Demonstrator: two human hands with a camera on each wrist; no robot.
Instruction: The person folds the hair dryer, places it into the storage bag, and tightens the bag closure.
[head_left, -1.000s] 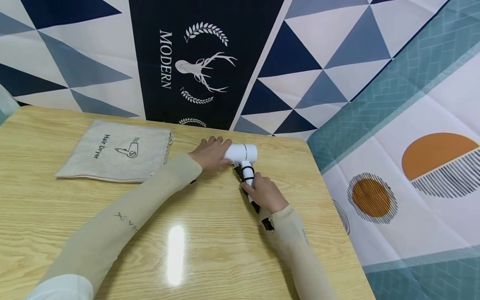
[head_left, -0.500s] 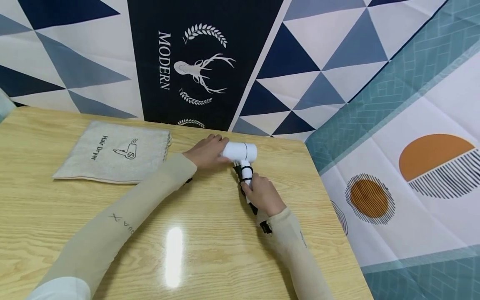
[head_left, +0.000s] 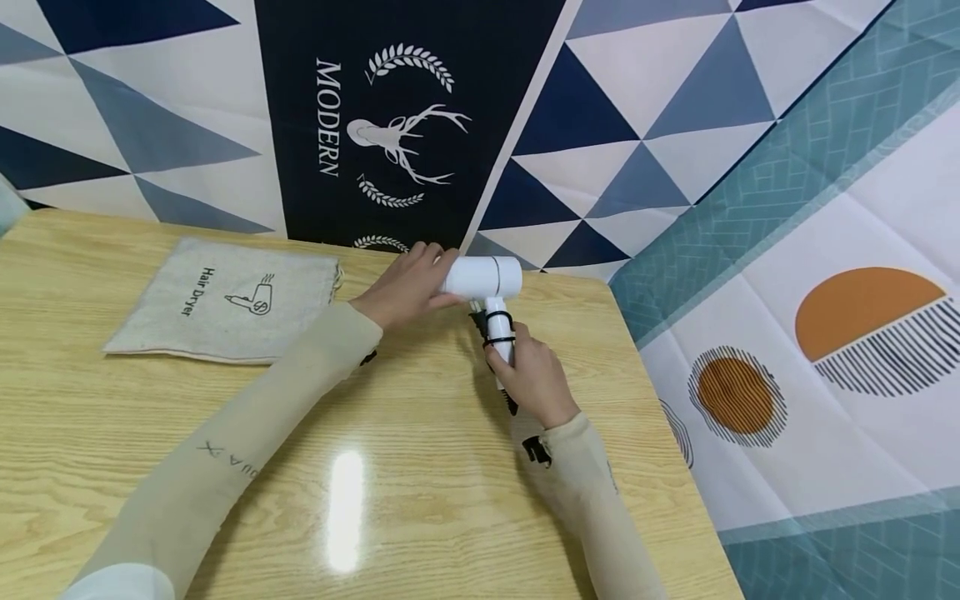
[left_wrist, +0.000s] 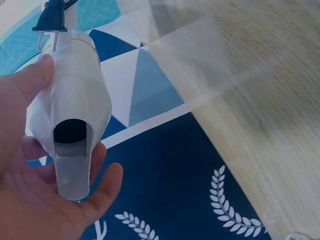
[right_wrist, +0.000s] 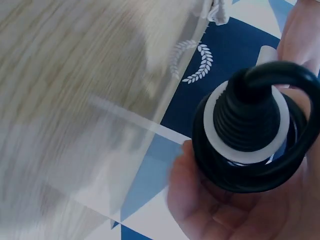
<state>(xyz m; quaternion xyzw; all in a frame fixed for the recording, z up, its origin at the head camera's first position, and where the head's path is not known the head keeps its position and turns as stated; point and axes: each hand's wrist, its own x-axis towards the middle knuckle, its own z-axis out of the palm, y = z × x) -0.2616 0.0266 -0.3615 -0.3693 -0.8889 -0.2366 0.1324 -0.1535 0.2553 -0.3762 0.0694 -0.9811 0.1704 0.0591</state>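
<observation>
A white hair dryer [head_left: 480, 277] is between my two hands near the table's far edge, barrel crosswise and handle toward me. My left hand [head_left: 408, 283] holds its nozzle end. In the left wrist view the thumb lies along one side of the white nozzle [left_wrist: 72, 100] and the fingers curl beneath. My right hand [head_left: 536, 375] grips the lower handle. Black cord [right_wrist: 245, 182] loops round the handle, and its ribbed cord sleeve [right_wrist: 245, 120] faces the right wrist camera. A black two-pin plug [left_wrist: 50, 19] sits beside the handle.
A grey cloth pouch [head_left: 217, 304] printed "Hair Dryer" lies flat at the left on the wooden table [head_left: 420, 475]. Patterned fabric [head_left: 570, 108] hangs behind the far edge, and another printed cloth [head_left: 862, 417] covers the right side.
Both hands have raised the hair dryer, shifting it up and slightly right in the head view. Their holds on nozzle and handle stay the same. The pouch has not moved.
</observation>
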